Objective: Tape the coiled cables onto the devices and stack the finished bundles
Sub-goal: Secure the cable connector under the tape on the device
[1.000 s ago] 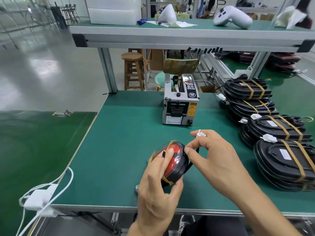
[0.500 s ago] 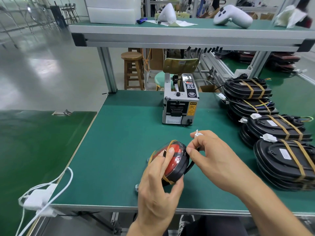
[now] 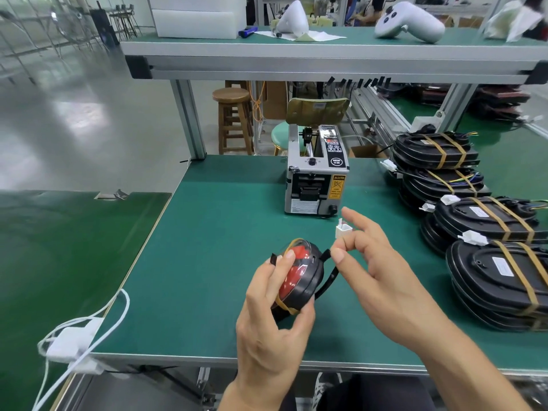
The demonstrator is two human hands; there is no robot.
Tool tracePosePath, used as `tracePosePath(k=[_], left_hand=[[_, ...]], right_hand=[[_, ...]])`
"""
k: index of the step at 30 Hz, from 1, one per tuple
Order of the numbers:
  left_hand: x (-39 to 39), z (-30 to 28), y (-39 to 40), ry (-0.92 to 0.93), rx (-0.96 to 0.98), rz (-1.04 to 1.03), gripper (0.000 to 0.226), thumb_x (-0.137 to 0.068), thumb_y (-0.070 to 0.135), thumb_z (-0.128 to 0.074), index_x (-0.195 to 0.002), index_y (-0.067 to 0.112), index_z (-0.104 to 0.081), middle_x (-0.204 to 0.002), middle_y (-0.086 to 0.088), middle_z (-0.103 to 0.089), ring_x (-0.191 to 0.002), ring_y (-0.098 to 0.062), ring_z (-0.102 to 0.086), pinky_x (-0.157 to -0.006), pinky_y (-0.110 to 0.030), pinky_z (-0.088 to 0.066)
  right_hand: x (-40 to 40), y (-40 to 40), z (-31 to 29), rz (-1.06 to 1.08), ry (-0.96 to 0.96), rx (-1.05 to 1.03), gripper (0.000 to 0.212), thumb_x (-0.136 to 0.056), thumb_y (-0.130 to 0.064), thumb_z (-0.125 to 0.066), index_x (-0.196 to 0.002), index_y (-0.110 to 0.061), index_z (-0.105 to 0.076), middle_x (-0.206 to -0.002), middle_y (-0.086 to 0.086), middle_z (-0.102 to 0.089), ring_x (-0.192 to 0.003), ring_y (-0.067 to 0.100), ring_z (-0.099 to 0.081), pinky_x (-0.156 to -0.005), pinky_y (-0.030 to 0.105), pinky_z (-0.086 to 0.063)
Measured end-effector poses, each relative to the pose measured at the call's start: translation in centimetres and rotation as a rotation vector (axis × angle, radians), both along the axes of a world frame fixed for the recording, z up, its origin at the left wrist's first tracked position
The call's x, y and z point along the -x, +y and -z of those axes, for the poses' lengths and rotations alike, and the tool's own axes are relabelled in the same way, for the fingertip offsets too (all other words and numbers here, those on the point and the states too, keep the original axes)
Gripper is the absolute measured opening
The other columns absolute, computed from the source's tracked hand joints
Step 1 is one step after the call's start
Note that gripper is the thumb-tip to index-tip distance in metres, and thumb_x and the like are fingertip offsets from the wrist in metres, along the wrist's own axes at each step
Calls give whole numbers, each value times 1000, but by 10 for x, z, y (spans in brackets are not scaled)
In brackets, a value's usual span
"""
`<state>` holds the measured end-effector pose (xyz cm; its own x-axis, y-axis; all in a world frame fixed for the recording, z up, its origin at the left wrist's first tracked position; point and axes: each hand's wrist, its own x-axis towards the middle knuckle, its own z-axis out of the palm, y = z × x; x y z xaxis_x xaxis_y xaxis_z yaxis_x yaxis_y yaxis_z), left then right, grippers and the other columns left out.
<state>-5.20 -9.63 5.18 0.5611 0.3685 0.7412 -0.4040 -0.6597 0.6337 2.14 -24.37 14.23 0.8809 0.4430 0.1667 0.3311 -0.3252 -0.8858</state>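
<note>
A round black device (image 3: 299, 274) with a red lens and amber tape strips stands tilted on edge above the green table (image 3: 213, 232). My left hand (image 3: 267, 330) grips it from the left, fingers over the lens and thumb beneath. Its black cable (image 3: 329, 284) loops out on the right side. My right hand (image 3: 379, 280) pinches that cable's end just below the white connector (image 3: 344, 231), with its other fingers spread. Finished black bundles (image 3: 498, 271), bound with amber tape, are stacked in several piles along the table's right side.
A grey tape dispenser (image 3: 315, 179) stands at the middle back of the table. A white charger and cord (image 3: 71, 342) hang at the front left corner. An overhead shelf (image 3: 296, 60) carries white controllers. A wooden stool (image 3: 234, 120) stands behind the table.
My right hand has pulled back from the device's rim to the right, its fingers spreading, so the white connector and cable end show more. My left hand keeps its grip.
</note>
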Motion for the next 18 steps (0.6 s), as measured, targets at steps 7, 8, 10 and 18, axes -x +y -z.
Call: tracePosePath(k=[7,8,10,18], left_hand=[[1,0,4,12,92,12,83,-84,16,-85,-150,26,-35,-147,13,-68,-132,-24,-69,-106,-39,-57],[0,0,4,10,96,18,80,-86,19,-83,-150,26,-35,-147,15,-67,-132,-24,-69,-106,-38,-57],[0,0,4,4,104,26,77,-88,23,-80,-150,25,-35,-148,15,-66,-132,-26,-69,-105,-37,-57],[-2,7,6,-6,81,32,76,-89,21,-79,-151,21,-36,-148,12,-67,-133,-26,-68,-108,-38,-56]], right_hand=[[-11,5,-7,-36,50,68,15,-102,-32,-59,-89,-33,-66,-151,-21,-43,-140,-19,-34,-118,30,-32],[-12,6,-8,-34,55,81,16,-102,-32,-60,-88,-32,-66,-147,-22,-46,-136,-15,-43,-117,34,-37],[-14,8,-8,-29,52,122,17,-101,-33,-60,-87,-29,-67,-135,-26,-52,-125,-4,-56,-108,39,-45],[-19,9,-14,-67,20,223,21,-105,-29,-57,-85,-24,-63,-92,-25,-49,-136,-17,-39,-88,19,-36]])
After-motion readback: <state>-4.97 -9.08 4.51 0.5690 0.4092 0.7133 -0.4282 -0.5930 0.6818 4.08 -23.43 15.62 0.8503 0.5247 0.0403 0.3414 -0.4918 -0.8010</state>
